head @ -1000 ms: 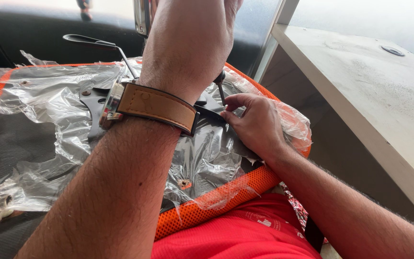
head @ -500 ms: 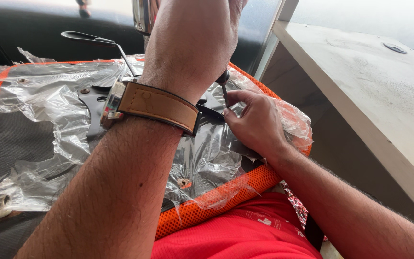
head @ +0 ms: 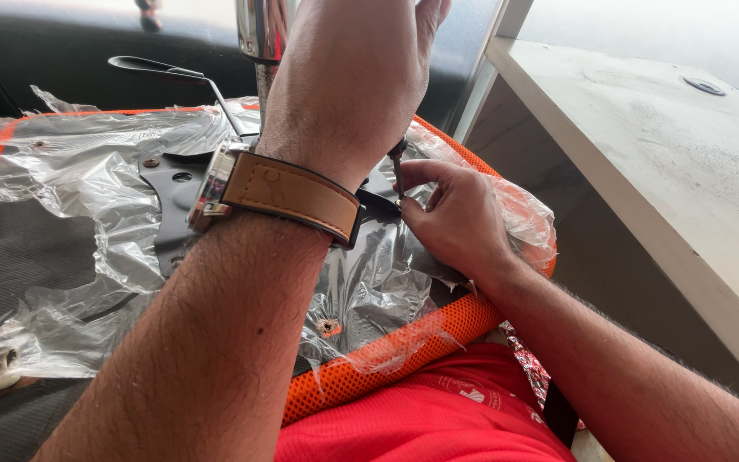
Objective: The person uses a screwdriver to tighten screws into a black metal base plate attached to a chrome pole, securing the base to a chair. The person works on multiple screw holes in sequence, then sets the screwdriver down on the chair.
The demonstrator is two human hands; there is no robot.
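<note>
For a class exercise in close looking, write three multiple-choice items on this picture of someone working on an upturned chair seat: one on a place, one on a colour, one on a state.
1. Where does the right hand rest?
A. On the plastic-wrapped seat underside, at the foot of the tool shaft
B. On the pale desk
C. On the red shirt

2. What colour is the watch strap on the left wrist?
A. Black
B. Tan
C. Blue

3. How is the plastic wrap on the seat?
A. Smooth and sealed
B. Gone altogether
C. Crumpled and torn, still over the seat

Answers: 1 A, its fingers pinch at the thin shaft against the black plate. 2 B, the leather band is light brown. 3 C, wrinkled film with ragged holes covers the orange mesh edge.
</note>
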